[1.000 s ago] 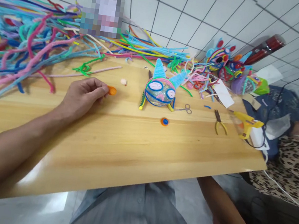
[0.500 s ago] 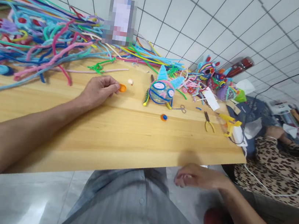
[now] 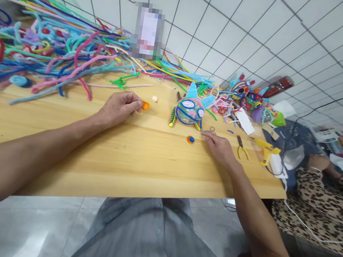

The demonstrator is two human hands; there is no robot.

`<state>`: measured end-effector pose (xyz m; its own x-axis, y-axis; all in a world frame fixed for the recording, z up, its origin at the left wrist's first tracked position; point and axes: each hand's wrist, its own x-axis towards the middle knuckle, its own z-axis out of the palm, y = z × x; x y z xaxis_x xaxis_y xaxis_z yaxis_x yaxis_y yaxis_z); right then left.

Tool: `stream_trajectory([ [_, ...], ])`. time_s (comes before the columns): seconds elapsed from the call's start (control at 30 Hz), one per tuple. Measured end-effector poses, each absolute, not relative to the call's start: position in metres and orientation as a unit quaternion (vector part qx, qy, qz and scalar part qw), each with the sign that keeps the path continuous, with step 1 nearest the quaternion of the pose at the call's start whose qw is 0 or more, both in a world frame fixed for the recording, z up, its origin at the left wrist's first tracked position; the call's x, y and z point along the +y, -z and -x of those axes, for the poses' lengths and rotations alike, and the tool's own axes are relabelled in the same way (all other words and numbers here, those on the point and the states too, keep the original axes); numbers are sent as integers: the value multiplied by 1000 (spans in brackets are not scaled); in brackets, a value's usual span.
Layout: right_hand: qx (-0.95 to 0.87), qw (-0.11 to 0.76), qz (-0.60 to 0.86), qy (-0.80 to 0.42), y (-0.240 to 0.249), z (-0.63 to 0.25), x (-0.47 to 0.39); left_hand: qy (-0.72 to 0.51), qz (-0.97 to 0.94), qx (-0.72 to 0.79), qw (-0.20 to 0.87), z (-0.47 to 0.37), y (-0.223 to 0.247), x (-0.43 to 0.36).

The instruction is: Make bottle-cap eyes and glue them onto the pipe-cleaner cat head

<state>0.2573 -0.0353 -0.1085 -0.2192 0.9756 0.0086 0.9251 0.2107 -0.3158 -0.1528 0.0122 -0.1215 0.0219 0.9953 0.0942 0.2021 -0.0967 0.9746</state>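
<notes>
My left hand (image 3: pixel 122 106) is pinched at the edge of a small orange pipe-cleaner coil (image 3: pixel 145 105), low over the wooden table. My right hand (image 3: pixel 222 148) lies over the table with fingers stretched forward, their tips just in front of small scissors (image 3: pixel 212 130); whether they touch is unclear. Between the hands stands a round clear figure (image 3: pixel 189 112) wrapped in pipe cleaners, with light-blue pointed ears and yellow-green limbs. In front of it rests a small orange coil with a blue centre (image 3: pixel 190 139). A tiny pale piece (image 3: pixel 154 99) lies beyond the orange coil.
Pipe cleaners (image 3: pixel 62 62) heap up at the left and along the tiled wall. Yellow-handled pliers (image 3: pixel 242 148) and a yellow glue gun (image 3: pixel 265 151) lie on the right. Several colourful figures (image 3: pixel 249 95) stand behind. A person in a leopard-print sleeve (image 3: pixel 319 187) sits at the right.
My right hand has come up from below the table's front edge to the scissors. My left hand keeps its pinch on the orange coil. The whole view has shifted slightly.
</notes>
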Motion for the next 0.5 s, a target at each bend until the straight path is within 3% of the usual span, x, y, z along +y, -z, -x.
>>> stream_trajectory([
  [0.27, -701, 142, 695, -72, 103, -319, -70, -458, -577, 532, 418, 153, 120, 11],
  [0.5, -676, 209, 702, -80, 89, -303, -83, -453, -579, 538, 414, 154, 119, 9],
])
